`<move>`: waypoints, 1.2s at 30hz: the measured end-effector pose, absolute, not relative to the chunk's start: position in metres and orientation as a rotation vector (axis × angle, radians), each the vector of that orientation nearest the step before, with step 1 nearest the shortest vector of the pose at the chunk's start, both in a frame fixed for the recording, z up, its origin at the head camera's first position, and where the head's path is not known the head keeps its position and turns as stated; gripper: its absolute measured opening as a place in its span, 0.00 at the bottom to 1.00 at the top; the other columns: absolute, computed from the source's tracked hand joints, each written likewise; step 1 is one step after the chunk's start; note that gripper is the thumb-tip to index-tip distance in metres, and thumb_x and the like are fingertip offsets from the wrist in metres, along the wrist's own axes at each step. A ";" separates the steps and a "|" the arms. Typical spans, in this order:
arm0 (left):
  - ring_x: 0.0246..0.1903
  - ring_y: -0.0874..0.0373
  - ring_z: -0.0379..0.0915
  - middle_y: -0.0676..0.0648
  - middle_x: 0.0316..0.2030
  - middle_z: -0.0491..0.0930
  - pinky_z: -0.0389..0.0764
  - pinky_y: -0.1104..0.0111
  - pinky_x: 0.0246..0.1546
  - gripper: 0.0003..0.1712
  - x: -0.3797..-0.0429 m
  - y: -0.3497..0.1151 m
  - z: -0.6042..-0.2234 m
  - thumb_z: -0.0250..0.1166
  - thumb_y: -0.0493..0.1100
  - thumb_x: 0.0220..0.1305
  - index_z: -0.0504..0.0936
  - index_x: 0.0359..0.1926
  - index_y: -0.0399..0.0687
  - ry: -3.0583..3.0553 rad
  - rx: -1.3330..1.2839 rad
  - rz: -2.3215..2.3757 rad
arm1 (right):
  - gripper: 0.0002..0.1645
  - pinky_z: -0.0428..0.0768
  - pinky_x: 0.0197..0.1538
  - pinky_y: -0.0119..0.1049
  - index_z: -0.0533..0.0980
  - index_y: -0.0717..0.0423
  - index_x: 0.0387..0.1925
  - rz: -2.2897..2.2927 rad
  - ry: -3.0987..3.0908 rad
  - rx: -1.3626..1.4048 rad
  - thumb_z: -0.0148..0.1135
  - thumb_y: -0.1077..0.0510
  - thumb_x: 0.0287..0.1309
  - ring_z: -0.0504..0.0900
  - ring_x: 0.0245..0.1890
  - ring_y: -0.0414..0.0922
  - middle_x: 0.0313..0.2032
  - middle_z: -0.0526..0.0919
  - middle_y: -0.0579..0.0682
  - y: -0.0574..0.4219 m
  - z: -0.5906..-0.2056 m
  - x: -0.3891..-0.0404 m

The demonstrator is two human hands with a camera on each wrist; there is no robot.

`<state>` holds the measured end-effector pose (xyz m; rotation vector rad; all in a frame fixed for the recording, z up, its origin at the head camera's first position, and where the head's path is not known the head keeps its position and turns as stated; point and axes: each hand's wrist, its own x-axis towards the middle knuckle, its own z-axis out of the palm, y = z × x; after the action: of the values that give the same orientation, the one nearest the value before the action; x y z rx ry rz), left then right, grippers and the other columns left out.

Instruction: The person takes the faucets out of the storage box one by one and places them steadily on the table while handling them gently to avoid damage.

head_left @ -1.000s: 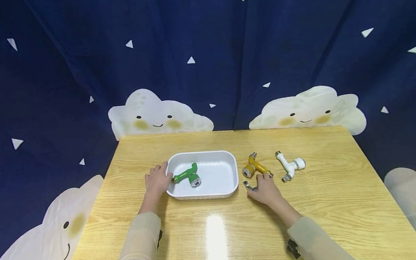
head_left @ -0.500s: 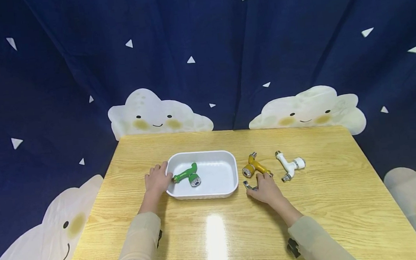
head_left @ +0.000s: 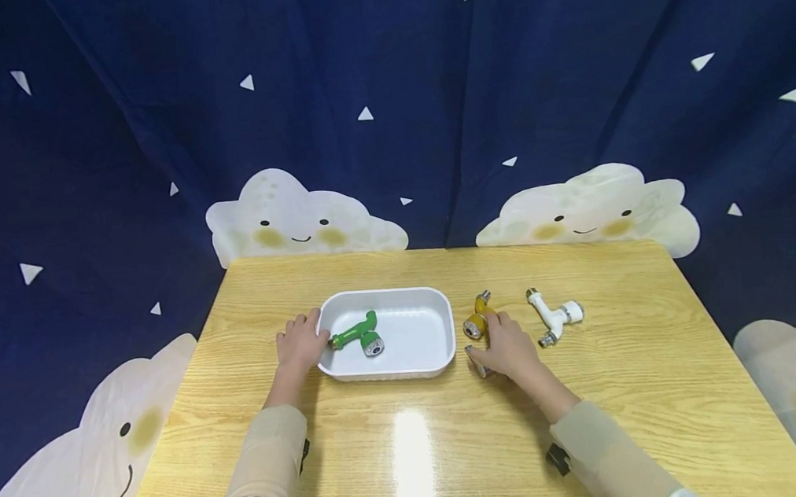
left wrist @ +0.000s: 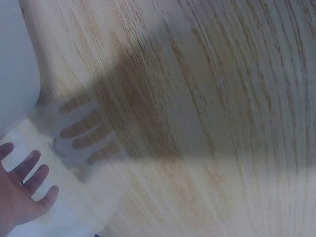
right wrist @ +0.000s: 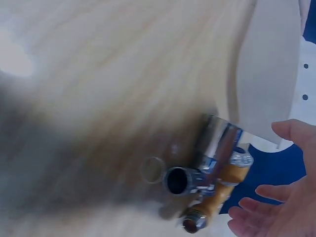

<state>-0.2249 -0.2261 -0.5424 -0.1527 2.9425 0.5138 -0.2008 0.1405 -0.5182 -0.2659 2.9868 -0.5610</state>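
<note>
My left hand (head_left: 300, 344) rests at the left rim of a white plastic tray (head_left: 423, 372), its thumb at the rim; the left wrist view shows its fingers (left wrist: 37, 180) spread. Inside the tray lies a green tap (head_left: 359, 332). Just right of the tray, my right hand (head_left: 512, 349) is spread over a chrome tap (head_left: 482, 370), mostly hidden beneath it in the head view. A yellow tap (head_left: 476, 325) lies beyond, partly covered by the fingers. In the right wrist view, thumb and fingers stand apart beside the chrome tap (right wrist: 217, 140) and yellow tap (right wrist: 213, 202).
A white tap (head_left: 555, 317) lies on the wooden table (head_left: 637, 385), right of my right hand. Dark blue curtain (head_left: 380, 45) with cloud prints hangs behind the table and at its sides.
My right hand has spread wider and its fingers have reached forward, now covering part of the yellow tap and more of the chrome one. The left hand and tray stay put.
</note>
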 end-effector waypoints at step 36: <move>0.58 0.38 0.57 0.36 0.59 0.64 0.57 0.40 0.55 0.32 -0.226 -0.227 -0.544 0.46 0.53 0.63 0.56 0.67 0.49 2.935 -0.154 0.519 | 0.48 0.54 0.66 0.50 0.57 0.53 0.67 -0.265 2.830 -1.032 0.62 0.39 0.48 0.55 0.66 0.54 0.66 0.59 0.56 0.060 -0.492 -0.247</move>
<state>-0.2257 -0.2270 -0.5444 -0.1542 2.9350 0.5192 -0.2465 0.0599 -0.4917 -1.0318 2.8305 -0.2647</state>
